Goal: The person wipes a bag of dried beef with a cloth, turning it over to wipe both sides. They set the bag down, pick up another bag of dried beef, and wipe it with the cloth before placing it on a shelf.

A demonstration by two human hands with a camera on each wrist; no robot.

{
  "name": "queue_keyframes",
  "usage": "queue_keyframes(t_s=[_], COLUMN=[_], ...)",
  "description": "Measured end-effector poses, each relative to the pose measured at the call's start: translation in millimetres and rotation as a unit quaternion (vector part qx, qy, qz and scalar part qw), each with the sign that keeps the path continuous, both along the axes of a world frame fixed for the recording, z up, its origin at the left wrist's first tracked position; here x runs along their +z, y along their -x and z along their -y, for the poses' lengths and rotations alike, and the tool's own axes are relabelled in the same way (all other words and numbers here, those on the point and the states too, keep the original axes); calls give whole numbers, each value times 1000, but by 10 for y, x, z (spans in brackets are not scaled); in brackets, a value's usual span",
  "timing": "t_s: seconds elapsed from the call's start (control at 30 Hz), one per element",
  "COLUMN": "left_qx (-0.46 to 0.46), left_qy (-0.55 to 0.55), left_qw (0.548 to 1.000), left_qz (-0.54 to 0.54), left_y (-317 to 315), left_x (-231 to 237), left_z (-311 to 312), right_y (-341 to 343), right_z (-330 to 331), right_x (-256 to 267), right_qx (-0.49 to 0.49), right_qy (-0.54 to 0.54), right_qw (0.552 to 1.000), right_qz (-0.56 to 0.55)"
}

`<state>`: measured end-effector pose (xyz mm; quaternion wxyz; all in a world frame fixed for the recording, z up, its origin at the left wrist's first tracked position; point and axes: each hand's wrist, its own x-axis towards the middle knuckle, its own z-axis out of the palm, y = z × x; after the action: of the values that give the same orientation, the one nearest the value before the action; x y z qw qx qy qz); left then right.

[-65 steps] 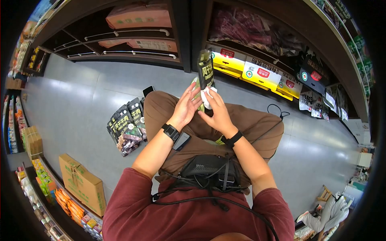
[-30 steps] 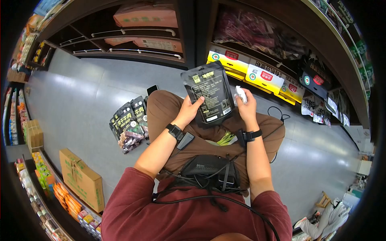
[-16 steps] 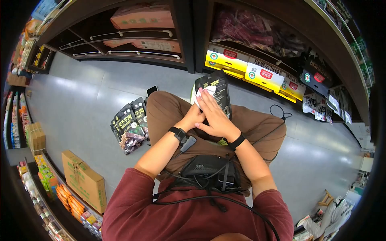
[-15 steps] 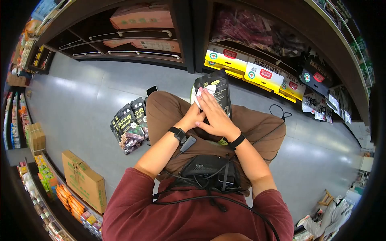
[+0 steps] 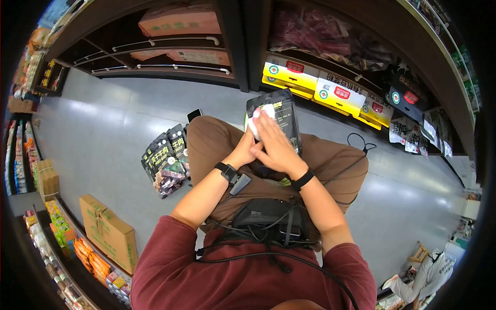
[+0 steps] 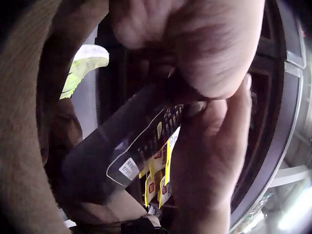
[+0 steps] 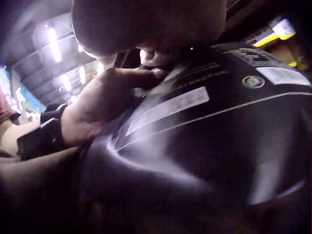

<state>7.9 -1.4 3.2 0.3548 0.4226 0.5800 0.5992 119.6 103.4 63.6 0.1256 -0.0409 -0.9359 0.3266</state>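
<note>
A black printed pouch (image 5: 289, 121) stands tilted over the crossed legs; the left wrist view shows its dark face (image 6: 117, 141). My left hand (image 5: 244, 151) grips the pouch by its left side, its fingers mostly hidden behind it. Across the pouch's upper left part lies my right hand (image 5: 276, 147), fingers nearly straight, pressing a white wipe (image 5: 267, 110) on the surface. In the right wrist view the left hand (image 7: 105, 100) has its thumb on the pouch (image 7: 219, 126).
Several similar pouches (image 5: 164, 157) lie on the floor left of the knee, near a phone (image 5: 194, 114). A carton (image 5: 107, 232) stands at lower left. Shelves with yellow and white boxes (image 5: 338, 94) are ahead. A person (image 5: 426, 274) is at lower right.
The pouch, turned sideways at first, has its printed face toward the head view. My right hand, apart from it a second ago, has come over it with the wipe; lately it shifted slightly.
</note>
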Motion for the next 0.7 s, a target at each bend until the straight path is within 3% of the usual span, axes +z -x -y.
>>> queue_keyframes(t_s=[0.03, 0.07, 0.17, 0.23, 0.37, 0.47, 0.53, 0.63, 0.7], left_qx=[42, 15, 25, 22, 51, 61, 80, 37, 49], left_qy=[-33, -26, 14, 15, -35, 4, -28, 25, 14], left_qw=[997, 989, 994, 996, 993, 994, 993, 987, 986], left_qz=[-51, 143, 101, 85, 96, 86, 86, 153, 157], left_y=[-29, -48, -51, -53, -7, 48, 24, 17, -4], left_x=[75, 14, -34, -56, -59, -147, -203, -86, -6], left_z=[-7, 8, -5, -5, -4, 49, -1, 36, 30], right_y=[-8, -12, -99, -145, -92, -73, -73, -117, -173], right_z=[-63, -136, -374, -356, -68, 3, -116, -319, -387], right_x=[-40, -62, -263, -277, -62, 43, -39, -227, -271], right_qx=[-29, -71, -166, -156, -1, 29, -12, -161, -157], right_qy=[3, 11, 59, 54, 11, -12, -18, 20, 31], right_qw=[1000, 997, 984, 986, 1000, 999, 1000, 987, 987], right_qz=[-1, -2, -9, -17, -7, 2, 15, -19, -2])
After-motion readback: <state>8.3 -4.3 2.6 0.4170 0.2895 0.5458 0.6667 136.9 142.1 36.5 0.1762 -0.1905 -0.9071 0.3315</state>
